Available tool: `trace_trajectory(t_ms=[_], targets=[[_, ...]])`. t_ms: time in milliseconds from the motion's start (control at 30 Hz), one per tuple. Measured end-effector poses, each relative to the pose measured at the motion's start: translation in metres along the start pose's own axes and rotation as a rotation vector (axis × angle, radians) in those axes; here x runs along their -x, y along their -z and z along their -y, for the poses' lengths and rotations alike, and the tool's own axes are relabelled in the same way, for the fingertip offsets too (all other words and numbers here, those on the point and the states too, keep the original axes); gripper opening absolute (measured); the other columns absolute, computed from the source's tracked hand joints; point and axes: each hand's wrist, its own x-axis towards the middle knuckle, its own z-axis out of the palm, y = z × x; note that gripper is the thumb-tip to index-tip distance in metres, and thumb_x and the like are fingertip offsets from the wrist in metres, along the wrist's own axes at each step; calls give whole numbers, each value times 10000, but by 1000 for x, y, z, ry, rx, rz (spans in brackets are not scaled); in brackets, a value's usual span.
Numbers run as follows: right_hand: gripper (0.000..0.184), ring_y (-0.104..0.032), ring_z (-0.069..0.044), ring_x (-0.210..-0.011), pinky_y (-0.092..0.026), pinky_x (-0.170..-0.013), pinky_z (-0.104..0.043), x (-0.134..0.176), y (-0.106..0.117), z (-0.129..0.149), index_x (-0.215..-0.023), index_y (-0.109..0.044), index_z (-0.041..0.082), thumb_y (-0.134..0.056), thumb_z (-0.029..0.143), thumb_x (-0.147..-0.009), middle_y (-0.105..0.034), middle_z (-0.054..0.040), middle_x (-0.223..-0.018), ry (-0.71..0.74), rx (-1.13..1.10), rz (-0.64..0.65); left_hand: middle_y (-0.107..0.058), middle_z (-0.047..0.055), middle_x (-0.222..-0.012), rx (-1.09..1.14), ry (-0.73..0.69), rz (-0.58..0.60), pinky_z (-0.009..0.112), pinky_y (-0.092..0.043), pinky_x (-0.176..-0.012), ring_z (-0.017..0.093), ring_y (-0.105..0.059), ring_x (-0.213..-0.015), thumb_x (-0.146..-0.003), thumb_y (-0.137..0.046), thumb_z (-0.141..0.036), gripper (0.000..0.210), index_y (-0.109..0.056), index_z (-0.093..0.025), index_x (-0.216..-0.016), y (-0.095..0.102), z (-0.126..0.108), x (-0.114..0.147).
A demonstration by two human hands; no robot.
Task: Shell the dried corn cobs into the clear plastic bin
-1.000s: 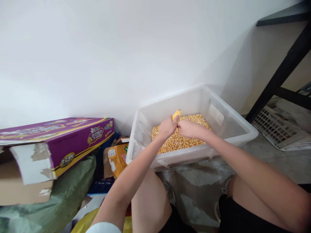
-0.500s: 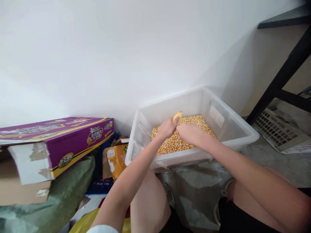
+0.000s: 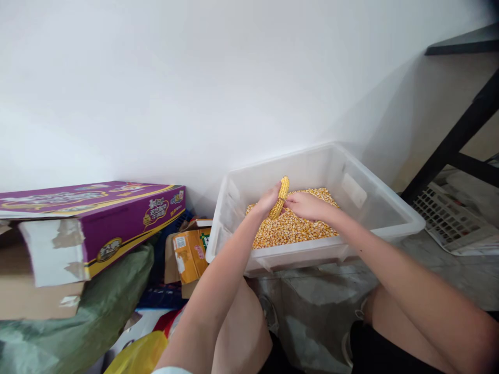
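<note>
My left hand is closed around an ear of corn, which stands tilted above a bed of loose kernels. Yellow kernels cover most of the ear's visible side, and a darker line crosses it near the middle. From the right, my right hand reaches the ear with its fingers curled against the lower half; the fingertips are partly hidden. Under both hands, the loose corn kernels fill the bottom of a translucent white plastic bin.
A purple cardboard box lies at the left on a green sack. Between it and the bin is a torn orange carton. A yellow bag is near my left leg. To the right stand a black frame and a white basket.
My left hand has turned the ear so its length faces me. The right hand has drawn slightly right and opened from a tighter fist. The view has shifted a little.
</note>
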Motion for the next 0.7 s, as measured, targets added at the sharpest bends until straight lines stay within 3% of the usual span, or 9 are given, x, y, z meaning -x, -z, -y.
trace_trajectory(t_ms=[200,600,700], targets=[[398,-451,-98,-417,-311,-409,-208,5,12,-7,-1017,-634,176,-295,377,-960,-586,-23,-652,-66,-21,21,-618,51,-635,-2,-3,0,251,-439,-433,149,-577,-473,-808,-266,-785,736,-579,-150,-1005,2,-1,-1],[383,-572,-136,-560,-339,-516,-226,2,11,-10,-903,-661,169,-311,316,-957,-641,-36,-623,29,90,-14,-614,43,-664,-104,-188,-2,252,-451,-490,129,-554,-499,-837,-341,-723,625,-598,-154,-851,-3,-2,1],[360,-577,-142,-558,-337,-522,-237,0,11,-8,-856,-654,162,-342,319,-945,-653,-46,-628,10,145,-14,-632,50,-717,-199,-212,-66,255,-461,-561,138,-572,-588,-823,-351,-736,630,-599,-158,-855,-2,1,-3]])
